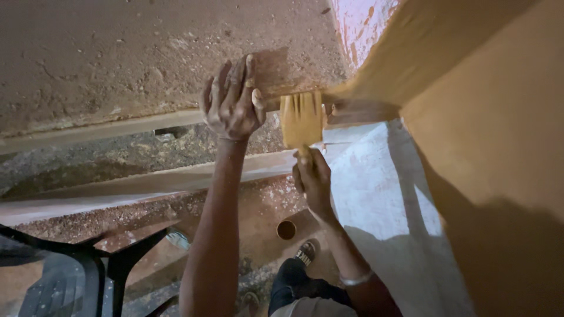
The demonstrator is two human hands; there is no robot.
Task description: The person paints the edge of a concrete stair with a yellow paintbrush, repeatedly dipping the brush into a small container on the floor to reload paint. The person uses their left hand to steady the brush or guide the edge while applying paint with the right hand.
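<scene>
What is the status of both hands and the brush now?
Left hand flat on a board, holding nothing. Right hand grips paintbrush, bristles at yellow wall edge. Nothing blocks it.

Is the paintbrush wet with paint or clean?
Wet with paint: the paintbrush bristles are coated ochre-yellow, matching the painted wall. The right hand holds its handle.

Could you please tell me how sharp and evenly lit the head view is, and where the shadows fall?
Head view: warm, dim, uneven light; the paintbrush bristles smear with motion blur, while the left hand and right hand look fairly sharp; a deep shadow covers the lower ochre wall; the black plastic chair sits in gloom.
</scene>
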